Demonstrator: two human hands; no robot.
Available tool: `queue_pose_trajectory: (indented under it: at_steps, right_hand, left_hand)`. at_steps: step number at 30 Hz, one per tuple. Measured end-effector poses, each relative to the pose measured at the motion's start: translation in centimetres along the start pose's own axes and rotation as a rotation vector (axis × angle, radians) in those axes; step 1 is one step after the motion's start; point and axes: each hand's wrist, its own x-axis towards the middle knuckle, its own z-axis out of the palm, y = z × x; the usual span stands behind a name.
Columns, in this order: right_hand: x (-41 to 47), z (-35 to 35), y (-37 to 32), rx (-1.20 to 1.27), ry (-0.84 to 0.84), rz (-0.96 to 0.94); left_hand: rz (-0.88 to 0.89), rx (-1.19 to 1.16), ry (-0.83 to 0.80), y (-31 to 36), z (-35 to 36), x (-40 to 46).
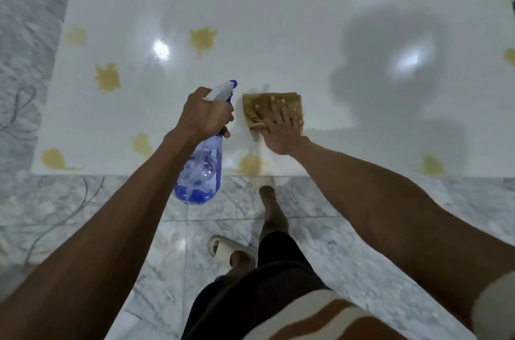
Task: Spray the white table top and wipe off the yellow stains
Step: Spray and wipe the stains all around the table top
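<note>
A glossy white table top [278, 33] carries several yellow stains, such as one [202, 39] at the middle left and one [250, 163] at the near edge. My left hand [204, 114] grips the neck of a clear blue spray bottle [202, 167], its nozzle pointing away over the table. My right hand [278, 125] lies flat, fingers spread, on a folded tan cloth [250, 108] pressed to the table just right of the bottle.
Grey marble floor tiles [348, 242] surround the table. A thin cable [55, 222] trails across the floor at left. My legs and a beige slipper [223, 249] stand close to the table's near edge. My shadow darkens the table's right half.
</note>
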Motion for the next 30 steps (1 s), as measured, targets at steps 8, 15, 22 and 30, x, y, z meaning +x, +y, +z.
queue_pose_trajectory:
  at_steps: [8,15,22,30]
  right_hand:
    - [-5.0,-6.4,-3.0,0.526,-0.149,0.113]
    - [-5.0,-14.2,-9.9,1.747,0.138,0.340]
    - [-1.2,-17.5,-14.8,2.094,-0.072,0.176]
    - [9.2,-20.7,-16.3,2.052,-0.111,0.219]
  left_hand:
    - [-0.016,0.055,-0.063,-3.1,-1.0,-6.7]
    - [0.112,0.046,0.031,0.7,-5.8,-7.9]
    - [0.147,0.077,0.069,3.1,-9.5,-5.5]
    - [0.035,0.098,0.174,5.0,-12.9,4.2]
